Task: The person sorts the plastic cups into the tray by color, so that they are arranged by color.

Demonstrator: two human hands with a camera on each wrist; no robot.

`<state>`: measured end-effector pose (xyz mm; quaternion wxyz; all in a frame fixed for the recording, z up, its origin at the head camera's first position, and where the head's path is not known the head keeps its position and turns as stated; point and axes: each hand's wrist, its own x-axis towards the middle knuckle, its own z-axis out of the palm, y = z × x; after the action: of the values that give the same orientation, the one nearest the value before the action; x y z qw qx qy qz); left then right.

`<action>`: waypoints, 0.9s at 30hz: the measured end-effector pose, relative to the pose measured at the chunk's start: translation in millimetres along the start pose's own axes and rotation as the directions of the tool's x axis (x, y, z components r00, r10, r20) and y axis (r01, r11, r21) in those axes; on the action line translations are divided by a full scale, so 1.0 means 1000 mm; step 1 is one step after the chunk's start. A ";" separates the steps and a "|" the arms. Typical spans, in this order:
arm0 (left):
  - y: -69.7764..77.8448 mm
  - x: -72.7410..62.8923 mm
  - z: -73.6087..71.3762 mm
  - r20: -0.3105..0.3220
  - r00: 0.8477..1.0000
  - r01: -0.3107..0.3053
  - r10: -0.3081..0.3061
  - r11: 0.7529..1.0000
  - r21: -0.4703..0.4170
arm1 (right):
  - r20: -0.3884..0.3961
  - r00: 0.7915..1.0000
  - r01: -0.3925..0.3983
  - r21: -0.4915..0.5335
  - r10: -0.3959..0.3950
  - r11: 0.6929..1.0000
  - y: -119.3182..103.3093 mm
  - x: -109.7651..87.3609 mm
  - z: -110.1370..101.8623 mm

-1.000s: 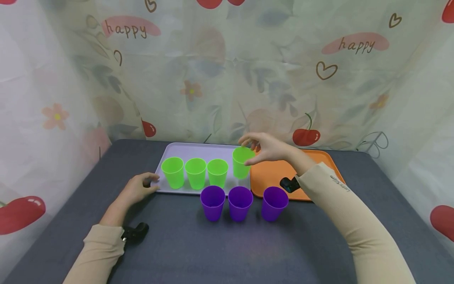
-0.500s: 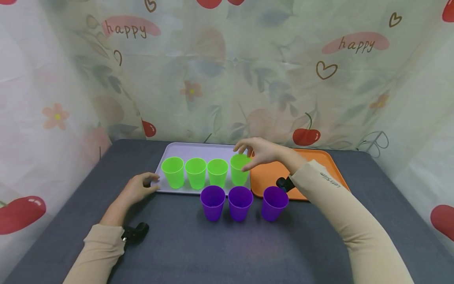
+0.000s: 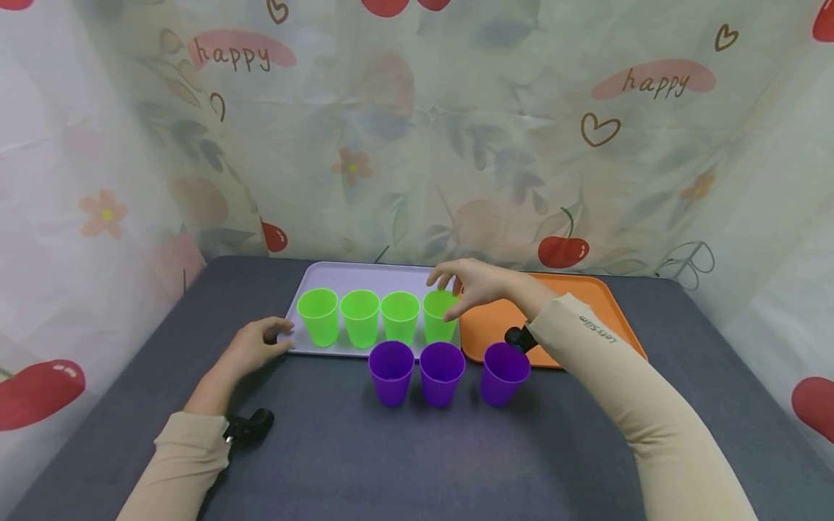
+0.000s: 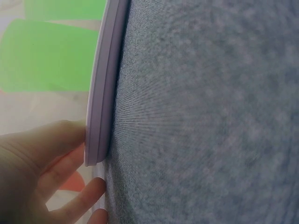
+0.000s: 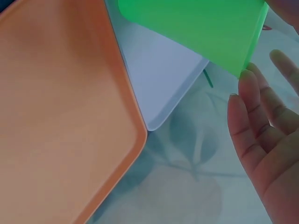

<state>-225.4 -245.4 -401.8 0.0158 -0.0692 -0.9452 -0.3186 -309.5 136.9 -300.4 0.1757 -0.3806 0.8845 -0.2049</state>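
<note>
Left hand at the lavender tray; right hand gripping the fourth green cup, centre of frame.
Left of centre, the left hand's thumb touches the tray's corner, fingers loosely spread; no firm hold observed. Moving right, three green cups stand upright in a row on the tray. Below them, three purple cups stand on the dark table, the rightmost set apart. The fourth green cup is upright at the tray's right end, held near the rim between thumb and fingers, grip wide; base contact cannot be confirmed. Farther right, the orange tray adjoins the lavender one.
</note>
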 end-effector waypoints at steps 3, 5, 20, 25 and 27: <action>0.000 0.000 0.000 0.000 1.000 0.001 -0.001 1.000 -0.001 | 0.006 1.000 0.007 -0.006 -0.007 1.000 -0.001 0.000 0.000; 0.001 0.000 0.000 0.002 1.000 0.003 -0.003 1.000 -0.001 | 0.011 1.000 0.010 -0.009 -0.010 1.000 -0.002 0.001 0.000; 0.000 0.000 -0.001 0.023 1.000 0.017 -0.017 1.000 0.000 | -0.073 0.997 0.043 0.057 -0.039 0.997 0.003 -0.011 -0.009; 0.001 0.000 -0.002 0.039 0.999 0.027 -0.027 1.000 0.001 | -0.180 0.984 0.016 0.091 0.000 0.996 0.016 -0.029 -0.011; 0.001 0.000 -0.002 0.039 0.999 0.026 -0.026 1.000 0.003 | -0.233 0.972 -0.008 0.106 0.032 0.994 0.025 -0.040 -0.010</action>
<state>-225.4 -245.7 -399.3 -0.0065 -0.0631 -0.9465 -0.3164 -302.8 184.9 -298.0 0.0918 -0.3352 0.8909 -0.2924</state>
